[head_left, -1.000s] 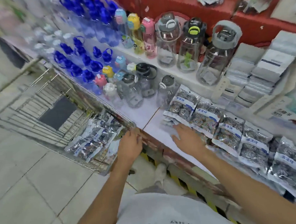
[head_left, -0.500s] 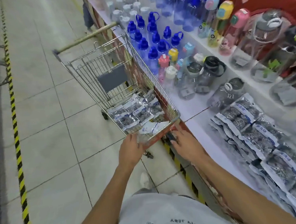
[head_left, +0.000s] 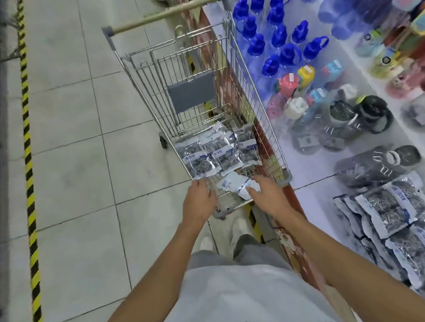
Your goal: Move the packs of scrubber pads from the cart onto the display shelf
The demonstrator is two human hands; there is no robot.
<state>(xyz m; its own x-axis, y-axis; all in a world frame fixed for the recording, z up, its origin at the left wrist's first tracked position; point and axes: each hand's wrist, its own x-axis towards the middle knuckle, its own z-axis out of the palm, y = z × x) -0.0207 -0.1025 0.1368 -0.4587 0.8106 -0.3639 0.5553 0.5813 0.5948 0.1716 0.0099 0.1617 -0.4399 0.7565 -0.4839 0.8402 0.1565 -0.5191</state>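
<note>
Several clear packs of steel scrubber pads lie on the floor of the wire cart, toward its near end. One white-and-blue pack lies apart against the near wall. My right hand reaches over the near rim, and its fingers and thumb close on that pack. My left hand sits at the near left corner of the cart, its fingers relaxed and pointing toward the packs. More scrubber packs lie overlapping in a row on the white display shelf to my right.
The cart stands tight against the shelf's red front edge. Blue-capped bottles and large clear jugs fill the shelf beyond the scrubber packs. Tiled floor lies left of the cart, with a yellow-black stripe along another rack.
My view swung left from the shelf to the cart. My right hand left the shelf's packs and came to the pack at the cart's near end. My left hand stayed at the cart's near rim.
</note>
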